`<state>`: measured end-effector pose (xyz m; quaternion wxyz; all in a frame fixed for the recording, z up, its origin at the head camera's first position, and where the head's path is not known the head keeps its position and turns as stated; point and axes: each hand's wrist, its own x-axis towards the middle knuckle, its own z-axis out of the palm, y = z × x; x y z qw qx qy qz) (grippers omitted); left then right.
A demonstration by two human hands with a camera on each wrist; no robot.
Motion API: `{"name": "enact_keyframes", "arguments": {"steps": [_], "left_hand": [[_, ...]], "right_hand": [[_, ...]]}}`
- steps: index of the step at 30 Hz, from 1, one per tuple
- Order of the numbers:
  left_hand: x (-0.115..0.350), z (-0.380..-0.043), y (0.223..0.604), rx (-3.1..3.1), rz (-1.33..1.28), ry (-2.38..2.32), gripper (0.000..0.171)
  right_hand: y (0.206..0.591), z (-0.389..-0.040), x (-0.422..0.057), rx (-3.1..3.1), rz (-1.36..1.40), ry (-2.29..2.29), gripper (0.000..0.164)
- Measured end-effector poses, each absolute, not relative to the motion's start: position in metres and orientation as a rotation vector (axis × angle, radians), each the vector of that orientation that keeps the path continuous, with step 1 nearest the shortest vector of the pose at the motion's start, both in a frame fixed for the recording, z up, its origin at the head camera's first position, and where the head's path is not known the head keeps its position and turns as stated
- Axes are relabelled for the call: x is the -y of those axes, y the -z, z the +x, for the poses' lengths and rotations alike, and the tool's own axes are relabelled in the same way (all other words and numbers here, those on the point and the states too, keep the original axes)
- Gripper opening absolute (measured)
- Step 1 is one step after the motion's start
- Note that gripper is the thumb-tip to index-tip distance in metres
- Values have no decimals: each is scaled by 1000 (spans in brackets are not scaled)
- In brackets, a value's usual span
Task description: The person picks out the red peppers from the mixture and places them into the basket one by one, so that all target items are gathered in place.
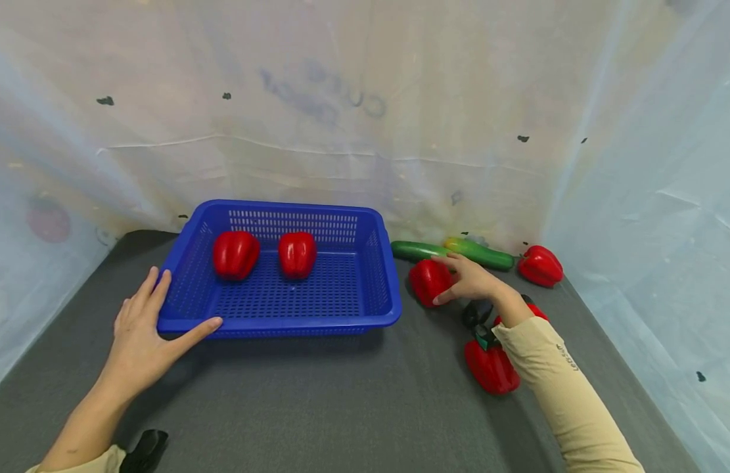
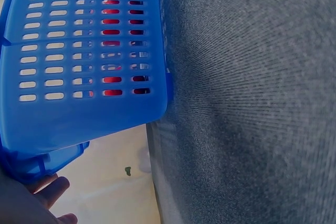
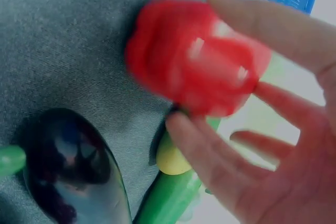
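Observation:
My right hand (image 1: 474,279) holds a red bell pepper (image 1: 428,284) between thumb and fingers, just right of the blue basket (image 1: 270,324). In the right wrist view, the thumb lies along one side of this slightly blurred pepper (image 3: 194,59), with fingertips at the opposite side. At the basket's front left corner, my left hand (image 1: 141,335) touches the rim with straight, spread fingers and outstretched thumb. Two red bell peppers, one at left (image 1: 236,255) and one nearer the middle (image 1: 297,255), lie inside the basket. The left wrist view shows its slotted side wall (image 2: 79,114).
Behind my right hand lie a green cucumber (image 1: 416,250) and a yellow-green one (image 1: 479,253). A red pepper (image 1: 540,266) sits far right. Near my right forearm are a dark eggplant (image 3: 73,166) and another red pepper (image 1: 491,369). Plastic sheeting (image 1: 459,98) walls the grey table (image 1: 317,401).

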<state>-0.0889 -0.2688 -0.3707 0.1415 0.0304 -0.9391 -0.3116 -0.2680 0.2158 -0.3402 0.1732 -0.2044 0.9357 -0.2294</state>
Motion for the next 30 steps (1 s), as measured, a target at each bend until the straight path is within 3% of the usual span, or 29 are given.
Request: {"name": "enact_keyframes", "arguments": {"steps": [12, 30], "left_hand": [[268, -88, 371, 2706, 88, 893, 108], [268, -88, 371, 2697, 85, 888, 108]], "right_hand": [[347, -266, -208, -2705, -786, 641, 91], [346, -267, -196, -2760, -851, 557, 87]]}}
